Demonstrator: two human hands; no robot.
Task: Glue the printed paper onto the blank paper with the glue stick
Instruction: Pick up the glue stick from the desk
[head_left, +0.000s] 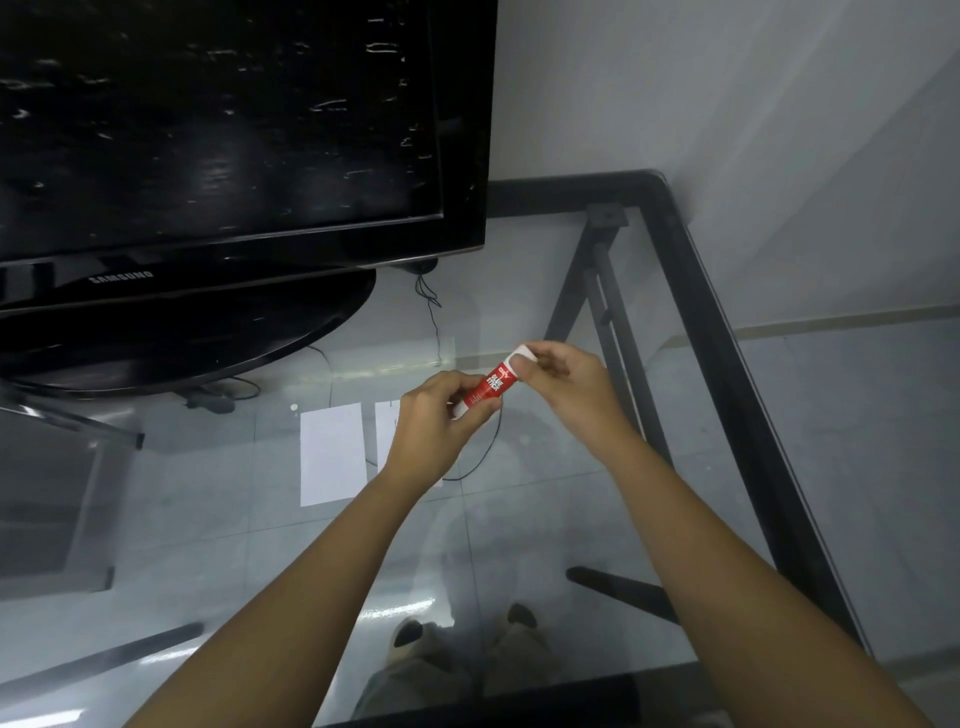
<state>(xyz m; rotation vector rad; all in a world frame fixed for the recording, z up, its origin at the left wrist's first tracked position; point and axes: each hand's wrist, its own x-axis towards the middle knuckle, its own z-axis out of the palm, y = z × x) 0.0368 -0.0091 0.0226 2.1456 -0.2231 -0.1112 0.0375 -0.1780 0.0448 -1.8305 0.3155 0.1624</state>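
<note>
A red and white glue stick (491, 385) is held in the air above the glass table, tilted up to the right. My left hand (434, 421) grips its lower body. My right hand (563, 379) pinches the white cap (521, 356) at its upper end. On the glass below lies a white sheet of paper (331, 454). Just to its right lies a second sheet (385, 431), mostly hidden behind my left hand and wrist. I cannot tell which sheet is printed.
A large black television (228, 130) on an oval base (197, 332) stands at the back left of the glass table (519, 519). The black metal table frame (727, 364) runs along the right edge. Thin black cables (431, 306) trail under the glass.
</note>
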